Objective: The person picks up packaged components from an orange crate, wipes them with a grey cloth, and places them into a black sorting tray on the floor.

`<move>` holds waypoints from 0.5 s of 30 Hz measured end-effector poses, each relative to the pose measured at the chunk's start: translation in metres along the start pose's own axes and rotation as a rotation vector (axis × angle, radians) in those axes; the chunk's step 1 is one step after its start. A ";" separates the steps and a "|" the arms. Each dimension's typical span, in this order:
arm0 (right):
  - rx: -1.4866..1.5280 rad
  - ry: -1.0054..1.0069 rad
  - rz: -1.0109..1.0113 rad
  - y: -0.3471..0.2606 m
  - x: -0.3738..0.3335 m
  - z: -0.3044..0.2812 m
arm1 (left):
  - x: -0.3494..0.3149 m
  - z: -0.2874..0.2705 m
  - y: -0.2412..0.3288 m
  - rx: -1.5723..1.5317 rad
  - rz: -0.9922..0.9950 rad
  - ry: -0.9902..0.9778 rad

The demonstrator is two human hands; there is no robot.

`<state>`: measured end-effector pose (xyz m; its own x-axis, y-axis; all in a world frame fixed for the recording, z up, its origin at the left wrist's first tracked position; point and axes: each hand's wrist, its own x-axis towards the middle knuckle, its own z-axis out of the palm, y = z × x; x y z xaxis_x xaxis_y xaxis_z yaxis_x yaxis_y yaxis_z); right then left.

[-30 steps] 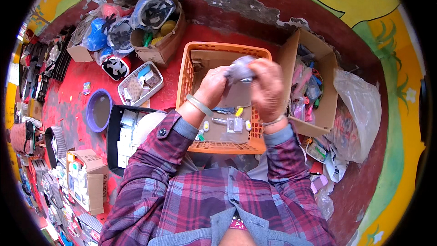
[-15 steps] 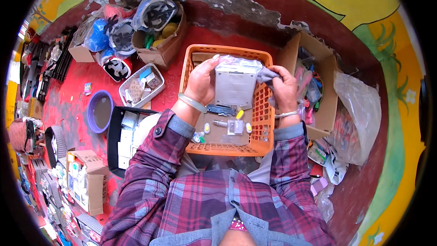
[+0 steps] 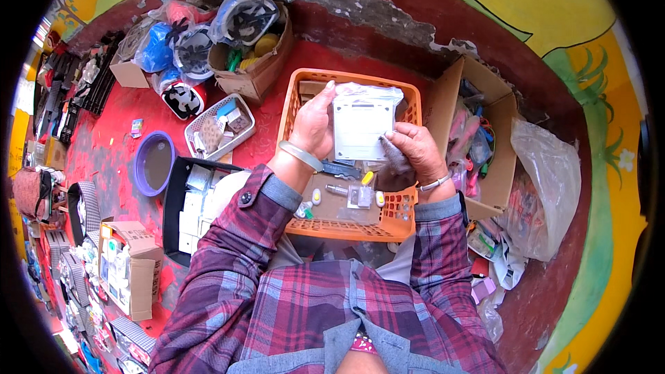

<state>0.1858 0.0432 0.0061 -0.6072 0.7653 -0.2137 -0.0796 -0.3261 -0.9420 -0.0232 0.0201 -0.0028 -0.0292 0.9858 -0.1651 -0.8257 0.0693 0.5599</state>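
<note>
Above an orange plastic basket [image 3: 291,107], my left hand [image 3: 315,123] grips a flat white plastic case [image 3: 364,131] by its left edge. Clear plastic film covers the top end of the case. My right hand [image 3: 415,152] pinches a grey cloth [image 3: 395,156] against the lower right corner of the case. Beneath it in the basket lie a dark folding tool [image 3: 341,170], a yellow piece [image 3: 367,178], a small clear box [image 3: 359,197] and two small white-and-yellow items. A green-and-clear piece [image 3: 304,210] sits in the near left corner.
At the right stands an open cardboard box [image 3: 500,166] of colourful items, beside a clear plastic bag [image 3: 551,166]. On my left are a white basket [image 3: 242,135], a purple basin [image 3: 149,185] and a black box [image 3: 173,201] of white packets. Bagged helmets [image 3: 248,17] sit far left.
My right hand has moved down and left with the cloth, from beside the upper right of the case to its lower right corner. My left hand keeps its grip.
</note>
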 end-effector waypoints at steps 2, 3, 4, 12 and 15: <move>0.016 0.090 -0.028 0.000 0.001 0.000 | 0.002 -0.002 -0.003 0.146 0.071 0.046; 0.024 0.133 -0.042 -0.002 0.002 0.002 | 0.003 -0.004 -0.006 0.264 0.127 0.110; 0.036 0.180 -0.074 -0.009 -0.002 0.009 | 0.004 -0.005 -0.007 0.381 0.182 0.175; -1.113 0.527 -0.560 -0.007 -0.005 0.057 | -0.006 0.001 -0.040 0.348 0.117 -0.238; -1.157 0.421 -0.613 -0.004 -0.011 0.071 | -0.010 -0.008 -0.040 -0.059 -0.171 -0.241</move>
<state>0.1369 -0.0035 0.0311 -0.4143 0.7941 0.4447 0.5784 0.6070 -0.5450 0.0061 0.0064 -0.0302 0.2415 0.9690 -0.0519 -0.8385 0.2353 0.4914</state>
